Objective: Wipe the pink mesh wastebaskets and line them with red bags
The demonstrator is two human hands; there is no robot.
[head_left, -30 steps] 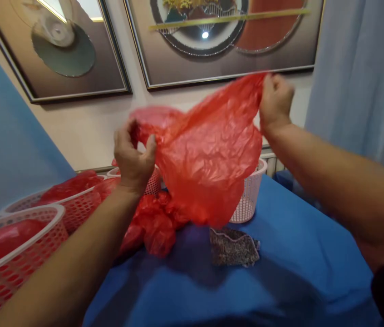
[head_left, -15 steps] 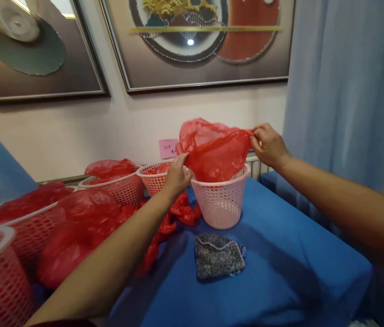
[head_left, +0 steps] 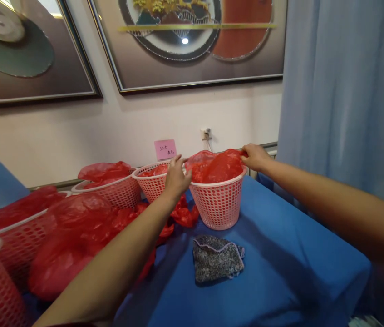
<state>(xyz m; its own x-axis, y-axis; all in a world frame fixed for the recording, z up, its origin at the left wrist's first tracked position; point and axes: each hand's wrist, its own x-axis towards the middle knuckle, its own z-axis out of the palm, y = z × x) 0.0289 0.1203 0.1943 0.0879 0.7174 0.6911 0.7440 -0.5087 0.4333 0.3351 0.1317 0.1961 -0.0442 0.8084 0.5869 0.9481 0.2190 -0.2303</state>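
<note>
At the far end of the blue-covered table, a pink perforated plastic basket stands upright with a thin red plastic bag seated inside it, the bag's crumpled top bulging just above the rim. The left hand is closed on the bag's edge at the basket's left rim; the right hand pinches the bag's edge at the right rim, so the hands are apart, one on each side. A grey speckled fabric pouch lies flat on the table just in front of the basket. Further pink baskets lined with red bags stand in a row to the left.
</note>
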